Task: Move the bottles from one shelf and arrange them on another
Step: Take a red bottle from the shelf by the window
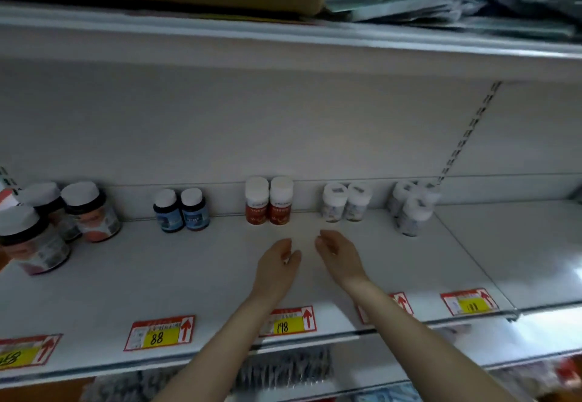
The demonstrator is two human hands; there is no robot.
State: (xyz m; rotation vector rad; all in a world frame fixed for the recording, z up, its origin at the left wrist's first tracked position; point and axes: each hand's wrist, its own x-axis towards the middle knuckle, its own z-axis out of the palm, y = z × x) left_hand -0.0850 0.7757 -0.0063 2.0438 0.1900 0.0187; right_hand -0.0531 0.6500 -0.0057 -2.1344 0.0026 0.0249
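Both hands are empty right now: left hand [278, 263] and right hand [338, 255] hang loose-fingered over the shelf [189, 275], just short of the two red-label bottles [268, 201] standing upright at its far edge. I'm guessing they're paired back there to line up with the price tag [288, 323].

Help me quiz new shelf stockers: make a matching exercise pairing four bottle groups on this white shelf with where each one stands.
Things:
1. red-labelled bottles with white caps
2. blue-labelled dark bottles
3. large dark jars with white lids
4. cluster of three white bottles

Places:
a. far left end of the white shelf
b. behind the price tag marked 88
c. nearest the slotted metal upright
d. behind the price tag marked 198

Pairs: 1-d, 2-b, 3-a, 4-c
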